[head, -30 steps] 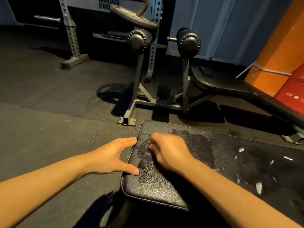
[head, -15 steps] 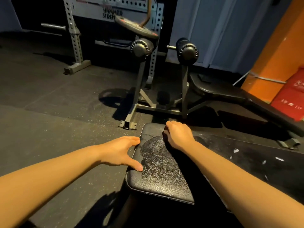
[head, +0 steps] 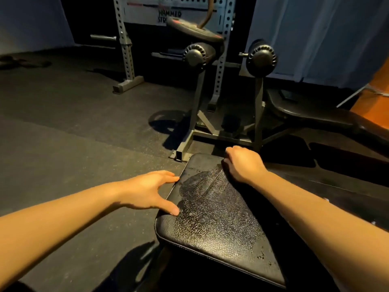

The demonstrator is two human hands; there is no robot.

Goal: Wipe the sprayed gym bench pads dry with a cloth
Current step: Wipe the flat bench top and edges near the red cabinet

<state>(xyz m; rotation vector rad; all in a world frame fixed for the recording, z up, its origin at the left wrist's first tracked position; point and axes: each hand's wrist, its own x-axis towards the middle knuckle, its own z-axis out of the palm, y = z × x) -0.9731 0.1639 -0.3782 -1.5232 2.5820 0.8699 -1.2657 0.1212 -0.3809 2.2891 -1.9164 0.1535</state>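
Pad [head: 210, 220] runs rightward; left hand [head: 147, 192] touches end.

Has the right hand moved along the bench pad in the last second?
Yes. The right hand slid away to the far edge of the bench pad.

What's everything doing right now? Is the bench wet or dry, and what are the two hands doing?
Bench pad: shiny streaked patch across its middle, looks wet.
Left hand: open, fingertips on the pad's left edge, thumb on top.
Right hand: fingers curled, pressing on the pad's far end; any cloth under it is hidden.
Weight plate: lying tilted, up by the rack behind.
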